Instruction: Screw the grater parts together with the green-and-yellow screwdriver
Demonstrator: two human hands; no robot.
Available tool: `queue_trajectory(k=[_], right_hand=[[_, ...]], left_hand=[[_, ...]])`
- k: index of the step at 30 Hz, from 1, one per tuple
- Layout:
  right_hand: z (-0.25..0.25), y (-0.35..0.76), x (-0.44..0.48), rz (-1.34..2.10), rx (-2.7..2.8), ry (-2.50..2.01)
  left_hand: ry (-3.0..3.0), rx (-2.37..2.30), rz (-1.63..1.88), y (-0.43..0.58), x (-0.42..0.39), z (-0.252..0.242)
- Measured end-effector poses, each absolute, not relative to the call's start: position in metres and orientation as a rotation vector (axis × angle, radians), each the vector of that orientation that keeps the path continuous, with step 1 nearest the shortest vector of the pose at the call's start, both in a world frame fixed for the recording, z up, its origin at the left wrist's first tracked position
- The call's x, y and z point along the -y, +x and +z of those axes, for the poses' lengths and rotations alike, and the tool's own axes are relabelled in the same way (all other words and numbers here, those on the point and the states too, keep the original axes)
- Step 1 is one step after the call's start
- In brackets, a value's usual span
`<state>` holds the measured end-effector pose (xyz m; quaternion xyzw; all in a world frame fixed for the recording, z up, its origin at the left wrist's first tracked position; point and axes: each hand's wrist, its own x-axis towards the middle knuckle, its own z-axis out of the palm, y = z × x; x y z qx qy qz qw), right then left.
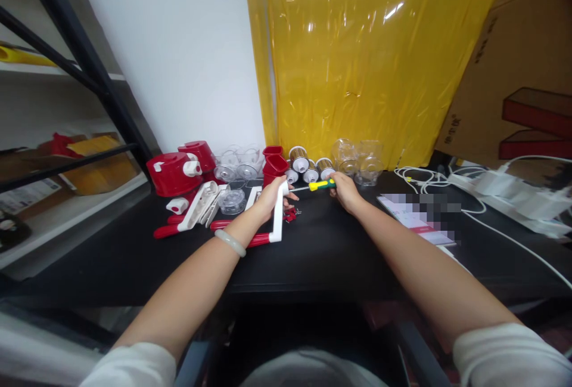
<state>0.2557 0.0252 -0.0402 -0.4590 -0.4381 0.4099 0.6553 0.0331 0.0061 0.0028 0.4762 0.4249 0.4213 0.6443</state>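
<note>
My left hand [269,201] is closed round the upper end of a white crank handle [277,214] with a red grip, held upright over the table. In my right hand [347,194] is a screwdriver [322,185] with a yellow and green handle. Its shaft points left and reaches the crank's top end; whether the tip sits on a screw I cannot tell. Just below my left fingers lie small red wing-shaped parts [291,214]. More crank handles [199,208] with red grips lie to the left. Behind my hands stand red hoppers [274,166] and metal grater drums [298,159].
Red housings [174,173] and clear plastic parts [236,163] stand at the back left. Other clear containers [357,160] are behind my right hand. A printed sheet [417,220], white cables and a power strip [513,202] lie on the right. A yellow curtain [357,65] hangs behind.
</note>
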Motion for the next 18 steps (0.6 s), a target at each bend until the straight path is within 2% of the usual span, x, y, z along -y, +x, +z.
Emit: queue_trajectory(k=[7,14,18], right_hand=[[-0.0373,0.2555,-0.0244,1.024,0.922,-0.966],[-0.0376,0.2586,-0.021,0.835,1.081,-1.152],[-0.0358,0.2565,-0.0202,0.89,1.034,-1.119]], left_hand=[[1.096,-0.955,0.96,0.033,-0.0069,0.0016],[1.08,-0.956,0.972,0.0329,-0.006,0.002],[1.08,-0.955,0.975,0.0331,-0.0047,0.0025]])
